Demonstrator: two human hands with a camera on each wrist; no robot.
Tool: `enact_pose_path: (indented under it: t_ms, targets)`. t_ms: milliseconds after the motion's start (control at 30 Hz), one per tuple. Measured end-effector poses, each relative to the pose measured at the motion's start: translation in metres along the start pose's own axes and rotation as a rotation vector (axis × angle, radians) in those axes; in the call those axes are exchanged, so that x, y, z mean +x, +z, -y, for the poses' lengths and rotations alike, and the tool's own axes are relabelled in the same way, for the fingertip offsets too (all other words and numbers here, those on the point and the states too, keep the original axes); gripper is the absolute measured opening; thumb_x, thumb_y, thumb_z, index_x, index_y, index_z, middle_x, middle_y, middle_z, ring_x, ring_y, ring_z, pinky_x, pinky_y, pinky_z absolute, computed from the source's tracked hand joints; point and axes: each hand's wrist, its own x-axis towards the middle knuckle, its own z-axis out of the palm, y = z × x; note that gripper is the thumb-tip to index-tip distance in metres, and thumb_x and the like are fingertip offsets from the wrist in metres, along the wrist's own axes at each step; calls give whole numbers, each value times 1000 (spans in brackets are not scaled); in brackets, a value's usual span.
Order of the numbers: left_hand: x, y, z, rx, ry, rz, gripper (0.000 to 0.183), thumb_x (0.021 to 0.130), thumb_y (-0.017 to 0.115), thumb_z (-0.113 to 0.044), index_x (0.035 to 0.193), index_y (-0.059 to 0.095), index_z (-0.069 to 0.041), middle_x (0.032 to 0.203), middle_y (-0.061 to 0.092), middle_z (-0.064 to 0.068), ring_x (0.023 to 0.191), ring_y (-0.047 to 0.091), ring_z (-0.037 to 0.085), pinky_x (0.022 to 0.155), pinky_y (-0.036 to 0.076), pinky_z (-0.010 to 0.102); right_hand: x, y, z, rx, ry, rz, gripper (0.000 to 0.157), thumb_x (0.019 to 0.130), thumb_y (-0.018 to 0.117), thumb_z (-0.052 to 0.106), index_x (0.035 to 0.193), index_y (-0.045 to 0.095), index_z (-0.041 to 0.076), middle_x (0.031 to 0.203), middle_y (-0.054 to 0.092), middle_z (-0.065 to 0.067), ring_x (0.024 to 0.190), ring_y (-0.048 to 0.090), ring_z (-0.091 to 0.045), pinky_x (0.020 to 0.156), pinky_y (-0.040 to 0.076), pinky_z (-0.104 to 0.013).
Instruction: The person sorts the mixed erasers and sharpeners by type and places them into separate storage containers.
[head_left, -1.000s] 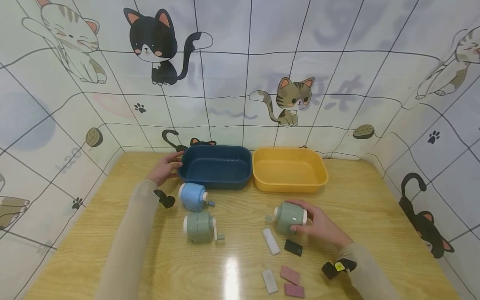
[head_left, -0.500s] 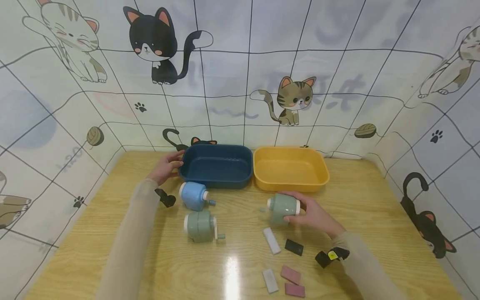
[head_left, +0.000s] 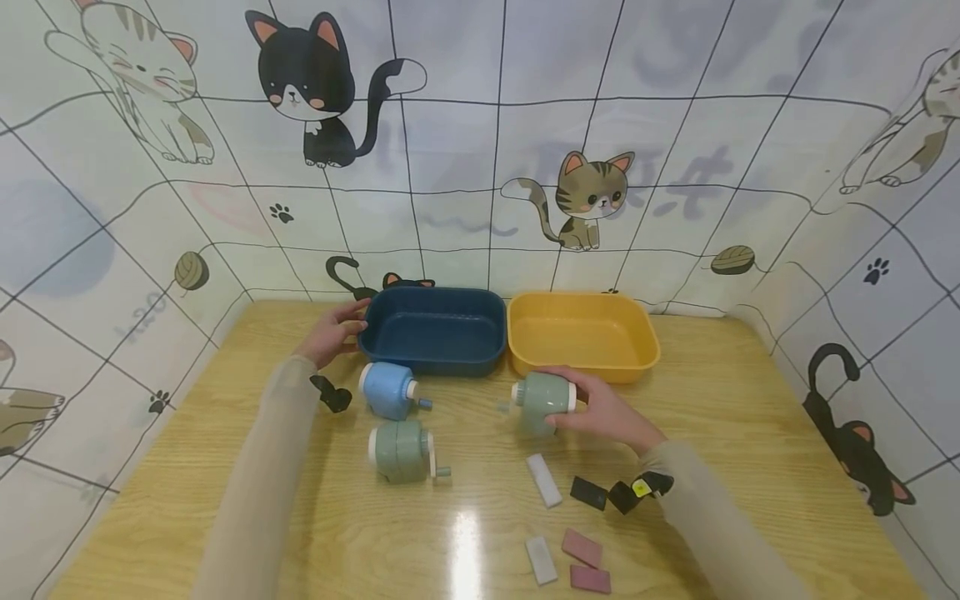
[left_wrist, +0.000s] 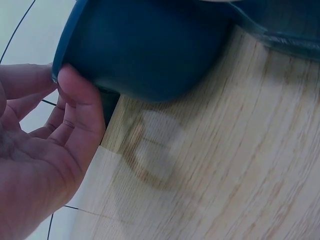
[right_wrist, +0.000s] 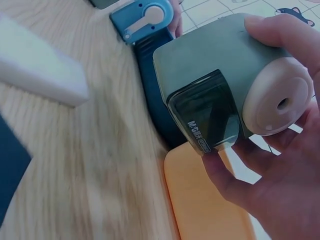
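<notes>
My left hand [head_left: 332, 335] grips the left end of a dark blue bin [head_left: 433, 367]; in the left wrist view its thumb and fingers meet at the rim [left_wrist: 62, 47]. Between the fingers and thumb of my right hand [head_left: 606, 410] is a green crank pencil sharpener [head_left: 543, 400]. The right wrist view shows its white face with the pencil hole and a dark see-through shavings drawer [right_wrist: 207, 112]. The sharpener is tilted there, close in front of the yellow bin [head_left: 581, 372]. A blue pencil sharpener [head_left: 386, 391] and another green pencil sharpener [head_left: 401, 451] stand on the table at left.
Two white blocks, the upper [head_left: 543, 481] and the lower [head_left: 541, 560], lie at the front right. Beside them are a black block [head_left: 588, 492] and two pink blocks, one [head_left: 582, 547] above the other [head_left: 590, 578]. A cat-print wall covering [head_left: 450, 150] rises behind the bins.
My right hand has carried the green pencil sharpener left and toward the bins, off its spot by the white block. The left hand has stayed on the dark blue bin.
</notes>
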Motion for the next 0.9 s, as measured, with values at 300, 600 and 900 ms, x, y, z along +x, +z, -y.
enact_pose_path:
  t_ms: [300, 600, 900]
  targets:
    - [0, -1, 0, 24, -4, 5, 56, 100, 43, 0, 153, 24, -4, 139, 27, 30, 113, 42, 38, 95, 38, 57, 18, 1, -4, 35, 32, 6, 63, 82, 78, 16, 138, 51, 17, 122, 56, -10, 100, 56, -29, 83, 47, -45]
    - [4, -4, 5, 41, 2, 10, 56, 100, 43, -1, 153, 24, -4, 140, 27, 31, 113, 42, 38, 91, 43, 52, 36, 4, 0, 52, 9, 21, 63, 80, 80, 13, 136, 53, 16, 119, 58, -8, 100, 58, -28, 85, 48, -44]
    - [17, -13, 25, 84, 14, -4, 56, 101, 46, -7, 154, 27, -12, 139, 31, 24, 108, 47, 31, 83, 49, 39, 52, 7, 8, 77, 2, 34, 65, 81, 79, 12, 139, 51, 13, 120, 58, -12, 102, 58, -30, 82, 51, -41]
